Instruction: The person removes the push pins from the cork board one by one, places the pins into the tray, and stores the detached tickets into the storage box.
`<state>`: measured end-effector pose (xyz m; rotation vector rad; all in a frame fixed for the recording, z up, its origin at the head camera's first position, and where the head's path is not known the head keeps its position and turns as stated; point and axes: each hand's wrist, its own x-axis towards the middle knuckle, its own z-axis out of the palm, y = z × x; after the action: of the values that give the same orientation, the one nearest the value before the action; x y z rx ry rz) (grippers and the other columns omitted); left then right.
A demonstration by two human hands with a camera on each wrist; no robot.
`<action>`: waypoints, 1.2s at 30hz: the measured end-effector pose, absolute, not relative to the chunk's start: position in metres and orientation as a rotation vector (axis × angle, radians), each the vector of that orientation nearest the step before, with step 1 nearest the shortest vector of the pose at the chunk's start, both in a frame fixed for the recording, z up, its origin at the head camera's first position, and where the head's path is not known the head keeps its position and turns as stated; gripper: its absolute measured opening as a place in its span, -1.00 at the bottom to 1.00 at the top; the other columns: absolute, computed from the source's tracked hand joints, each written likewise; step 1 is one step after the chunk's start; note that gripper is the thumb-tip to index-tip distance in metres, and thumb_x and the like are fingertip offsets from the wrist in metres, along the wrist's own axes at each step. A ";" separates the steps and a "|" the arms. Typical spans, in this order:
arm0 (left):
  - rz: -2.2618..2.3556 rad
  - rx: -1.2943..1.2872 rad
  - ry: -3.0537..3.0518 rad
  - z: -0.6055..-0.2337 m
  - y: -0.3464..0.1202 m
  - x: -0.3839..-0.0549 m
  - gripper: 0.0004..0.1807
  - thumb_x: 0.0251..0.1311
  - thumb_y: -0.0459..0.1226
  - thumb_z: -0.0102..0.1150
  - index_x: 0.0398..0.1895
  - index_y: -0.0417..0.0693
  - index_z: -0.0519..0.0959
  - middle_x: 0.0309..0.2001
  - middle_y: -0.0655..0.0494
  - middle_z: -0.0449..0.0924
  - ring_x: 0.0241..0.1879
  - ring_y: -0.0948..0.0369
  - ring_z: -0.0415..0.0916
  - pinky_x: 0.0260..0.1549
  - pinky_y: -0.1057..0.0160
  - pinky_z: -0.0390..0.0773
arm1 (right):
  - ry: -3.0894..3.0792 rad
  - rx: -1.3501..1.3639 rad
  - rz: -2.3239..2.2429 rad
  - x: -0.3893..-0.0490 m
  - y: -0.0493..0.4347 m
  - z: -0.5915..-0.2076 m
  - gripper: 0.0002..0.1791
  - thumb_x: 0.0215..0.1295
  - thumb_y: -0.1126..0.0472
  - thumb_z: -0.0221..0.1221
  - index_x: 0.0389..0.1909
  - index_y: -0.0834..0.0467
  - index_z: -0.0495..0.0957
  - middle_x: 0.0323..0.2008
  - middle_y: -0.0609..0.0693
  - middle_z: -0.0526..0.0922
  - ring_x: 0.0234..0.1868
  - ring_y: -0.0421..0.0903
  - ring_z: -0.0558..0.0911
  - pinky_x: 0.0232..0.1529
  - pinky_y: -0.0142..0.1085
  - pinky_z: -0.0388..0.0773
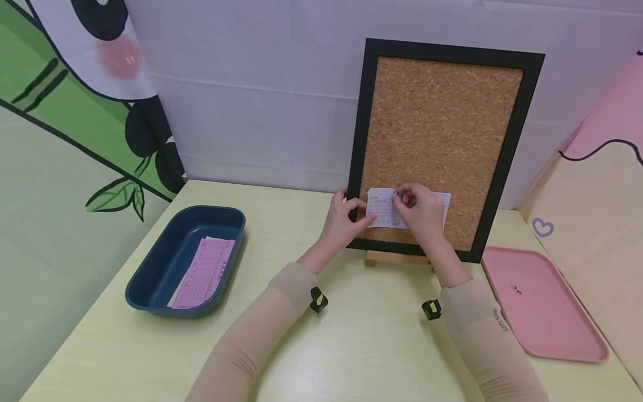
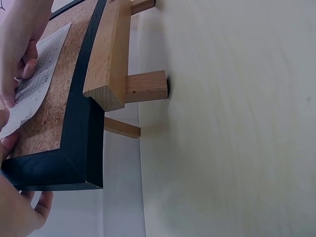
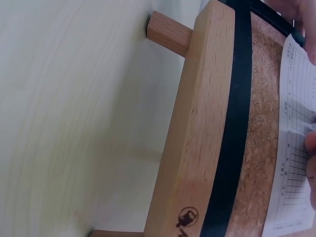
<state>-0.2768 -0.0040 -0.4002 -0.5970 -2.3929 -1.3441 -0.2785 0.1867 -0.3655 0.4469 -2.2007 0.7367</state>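
Note:
A white printed paper slip [image 1: 382, 207] with ruled lines lies against the lower part of a cork board [image 1: 447, 123] in a black frame. At the slip's left edge, my left hand [image 1: 341, 220] has its thumb and index finger on the paper, while other fingers [image 2: 44, 205] reach behind the frame. My right hand [image 1: 422, 212] pinches a small shiny pin [image 1: 397, 194] against the upper middle of the slip. Its fingers hide part of the paper and most of the pin. A wooden easel [image 2: 106, 59] supports the board's bottom edge.
On the left, a dark blue bin [image 1: 145, 268] holds pink and white printed sheets [image 1: 206, 273]. A pink tray [image 1: 557, 318] with a few tiny pins [image 1: 517, 290] lies to the right, beside the right forearm. A printed cloth backdrop [image 1: 261, 111] hangs behind the table [image 1: 372, 346].

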 end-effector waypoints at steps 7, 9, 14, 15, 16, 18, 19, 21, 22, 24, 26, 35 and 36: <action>-1.341 -0.584 -2.336 -0.401 -0.001 -0.279 -0.78 0.11 -0.09 0.31 -0.39 -0.06 0.61 0.26 -0.13 0.22 0.22 -0.01 0.23 0.17 0.01 0.37 | -2.202 0.463 0.725 -0.280 0.186 -0.364 -0.90 0.12 0.29 0.27 -0.39 0.26 0.60 -0.59 0.03 0.52 -0.60 -0.13 0.44 -0.56 -0.35 0.35; -1.328 -0.582 -2.324 -0.401 -0.001 -0.279 -0.80 0.11 -0.12 0.32 -0.41 -0.07 0.60 0.25 -0.14 0.24 0.20 -0.03 0.25 0.17 0.02 0.37 | -2.200 0.469 0.725 -0.280 0.186 -0.363 -0.90 0.11 0.30 0.27 -0.39 0.26 0.60 -0.59 0.04 0.52 -0.61 -0.12 0.44 -0.56 -0.35 0.35; -1.311 -0.576 -2.311 -0.402 0.000 -0.280 -0.83 0.11 -0.16 0.31 -0.44 -0.07 0.60 0.24 -0.16 0.26 0.20 -0.03 0.26 0.18 0.02 0.36 | -2.217 0.476 0.722 -0.280 0.186 -0.362 -0.90 0.12 0.29 0.27 -0.39 0.26 0.60 -0.59 0.03 0.51 -0.60 -0.12 0.43 -0.56 -0.35 0.34; -1.310 -0.573 -2.311 -0.402 0.000 -0.280 -0.83 0.11 -0.16 0.31 -0.44 -0.07 0.61 0.23 -0.16 0.26 0.19 -0.03 0.26 0.18 0.02 0.35 | -2.221 0.475 0.721 -0.280 0.187 -0.362 -0.90 0.11 0.29 0.27 -0.40 0.26 0.60 -0.59 0.03 0.50 -0.59 -0.12 0.43 -0.56 -0.35 0.33; -1.308 -0.570 -2.312 -0.402 0.000 -0.280 -0.83 0.12 -0.17 0.31 -0.44 -0.07 0.61 0.23 -0.16 0.27 0.19 -0.03 0.26 0.19 0.02 0.35 | -2.226 0.476 0.718 -0.280 0.187 -0.362 -0.91 0.11 0.29 0.27 -0.40 0.26 0.60 -0.59 0.02 0.50 -0.59 -0.13 0.42 -0.56 -0.35 0.33; -1.303 -0.565 -2.314 -0.402 0.001 -0.280 -0.83 0.12 -0.17 0.31 -0.44 -0.07 0.61 0.22 -0.16 0.27 0.19 -0.03 0.26 0.20 0.02 0.34 | -2.230 0.481 0.716 -0.281 0.187 -0.363 -0.91 0.11 0.30 0.27 -0.40 0.26 0.59 -0.59 0.02 0.49 -0.59 -0.13 0.41 -0.56 -0.35 0.33; -1.299 -0.563 -2.315 -0.402 0.001 -0.280 -0.83 0.12 -0.17 0.31 -0.44 -0.07 0.61 0.22 -0.16 0.28 0.19 -0.03 0.26 0.20 0.02 0.33 | -2.228 0.485 0.716 -0.281 0.187 -0.363 -0.91 0.11 0.30 0.26 -0.40 0.26 0.59 -0.59 0.02 0.49 -0.59 -0.13 0.41 -0.56 -0.35 0.33; -1.291 -0.561 -2.316 -0.402 0.001 -0.280 -0.83 0.12 -0.17 0.31 -0.45 -0.07 0.61 0.22 -0.16 0.28 0.19 -0.03 0.26 0.21 0.02 0.32 | -2.222 0.493 0.714 -0.281 0.188 -0.363 -0.91 0.11 0.30 0.26 -0.41 0.27 0.59 -0.60 0.03 0.49 -0.59 -0.14 0.41 -0.56 -0.35 0.33; -1.287 -0.560 -2.317 -0.402 0.001 -0.280 -0.83 0.12 -0.17 0.31 -0.45 -0.08 0.61 0.22 -0.16 0.28 0.19 -0.03 0.26 0.21 0.02 0.32 | -2.218 0.498 0.713 -0.282 0.188 -0.363 -0.91 0.11 0.31 0.26 -0.41 0.27 0.59 -0.60 0.03 0.49 -0.59 -0.14 0.41 -0.56 -0.35 0.33; -1.288 -0.557 -2.320 -0.402 0.002 -0.281 -0.83 0.12 -0.16 0.31 -0.45 -0.08 0.61 0.22 -0.16 0.28 0.19 -0.03 0.26 0.21 0.03 0.32 | -2.210 0.502 0.713 -0.282 0.189 -0.363 -0.91 0.11 0.31 0.27 -0.41 0.27 0.59 -0.60 0.03 0.49 -0.59 -0.14 0.41 -0.56 -0.36 0.33; -1.293 -0.552 -2.325 -0.401 0.002 -0.280 -0.83 0.12 -0.16 0.31 -0.45 -0.07 0.61 0.22 -0.15 0.28 0.20 -0.02 0.26 0.22 0.03 0.31 | -2.204 0.504 0.713 -0.282 0.189 -0.363 -0.91 0.11 0.31 0.27 -0.41 0.28 0.59 -0.61 0.04 0.49 -0.59 -0.14 0.40 -0.56 -0.36 0.33; -1.317 -0.531 -2.330 -0.400 0.002 -0.278 -0.82 0.12 -0.16 0.31 -0.46 -0.08 0.60 0.23 -0.14 0.27 0.22 -0.02 0.24 0.21 0.04 0.32 | -2.178 0.518 0.712 -0.283 0.189 -0.364 -0.92 0.09 0.32 0.27 -0.42 0.28 0.59 -0.62 0.03 0.49 -0.61 -0.14 0.40 -0.57 -0.34 0.32; -1.317 -0.530 -2.331 -0.400 0.002 -0.278 -0.82 0.12 -0.16 0.31 -0.45 -0.07 0.60 0.23 -0.14 0.27 0.21 -0.01 0.24 0.21 0.05 0.33 | -2.172 0.522 0.713 -0.283 0.189 -0.364 -0.92 0.08 0.33 0.27 -0.43 0.28 0.59 -0.62 0.03 0.49 -0.61 -0.14 0.40 -0.58 -0.34 0.32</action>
<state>-0.2779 0.0020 -0.3996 -0.5300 -2.3312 -1.3171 -0.2832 0.1885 -0.3643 0.5215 -2.1723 0.7126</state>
